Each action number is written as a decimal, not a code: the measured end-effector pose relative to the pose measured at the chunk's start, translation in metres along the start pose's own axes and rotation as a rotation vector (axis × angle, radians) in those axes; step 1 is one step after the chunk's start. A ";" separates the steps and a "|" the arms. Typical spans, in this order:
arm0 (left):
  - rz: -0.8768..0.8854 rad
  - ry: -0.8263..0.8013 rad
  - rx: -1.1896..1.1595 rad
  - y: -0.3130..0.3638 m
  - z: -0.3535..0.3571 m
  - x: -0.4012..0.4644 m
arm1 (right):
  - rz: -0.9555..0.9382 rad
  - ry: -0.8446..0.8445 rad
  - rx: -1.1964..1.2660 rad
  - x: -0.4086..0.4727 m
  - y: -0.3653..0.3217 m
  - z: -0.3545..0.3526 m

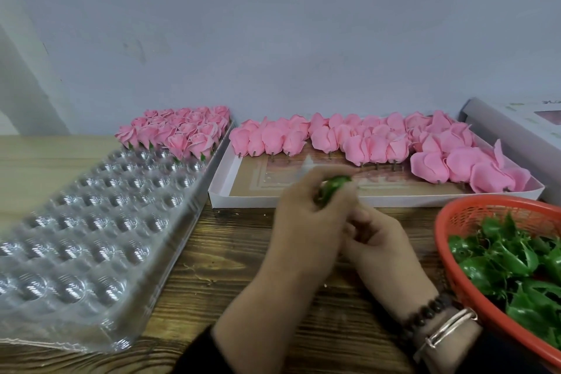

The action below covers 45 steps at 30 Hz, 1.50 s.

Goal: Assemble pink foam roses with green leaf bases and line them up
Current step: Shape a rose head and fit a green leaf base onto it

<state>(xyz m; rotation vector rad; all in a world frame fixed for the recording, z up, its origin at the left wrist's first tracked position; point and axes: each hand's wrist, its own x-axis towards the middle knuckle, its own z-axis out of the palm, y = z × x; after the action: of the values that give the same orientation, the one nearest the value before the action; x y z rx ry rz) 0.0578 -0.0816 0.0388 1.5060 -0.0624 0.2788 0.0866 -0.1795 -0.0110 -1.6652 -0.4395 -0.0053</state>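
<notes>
While my left hand (306,222) curls round a green leaf base (332,188) above the wooden table (243,252), my right hand (379,240) touches it, fingers curled; whether they pinch anything I cannot tell. Finished roses (179,130) fill the clear tray's (91,237) far end.

This looks like a small craft workshop where fake flowers get put together by hand. A wooden bench (230,255) stands against a plain pale wall (273,24). Along the far edge sits a flat white box (224,191) full of loose pink foam roses (376,143), many of the same kind. On the left side lies a clear plastic tray (91,234) with rows of round cups, and finished roses (179,130) stand at its far end. At the right edge, a red basket (449,222) holds a heap of green leaf bases (501,258).
</notes>
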 end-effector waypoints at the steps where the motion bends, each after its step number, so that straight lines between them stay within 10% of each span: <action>1: -0.061 0.027 -0.098 -0.001 -0.014 -0.002 | -0.007 0.009 0.026 0.001 0.001 0.001; 11: -0.346 0.312 -0.584 -0.031 -0.059 0.003 | -0.177 0.363 0.039 0.000 0.003 0.000; 32: -0.326 0.026 -0.595 -0.042 -0.031 -0.003 | -0.402 0.290 -0.331 -0.004 0.002 0.011; 39: -0.201 -0.149 -0.355 -0.042 -0.034 -0.008 | -0.412 0.298 -0.349 -0.005 0.001 0.010; 45: 0.013 -0.036 0.554 -0.046 -0.044 -0.005 | -0.471 0.269 -0.385 -0.005 -0.001 0.012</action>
<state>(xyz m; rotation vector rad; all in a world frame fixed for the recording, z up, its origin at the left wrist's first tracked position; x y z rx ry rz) 0.0574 -0.0406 -0.0103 2.0617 -0.0236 0.2930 0.0786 -0.1692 -0.0134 -1.8630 -0.6424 -0.6918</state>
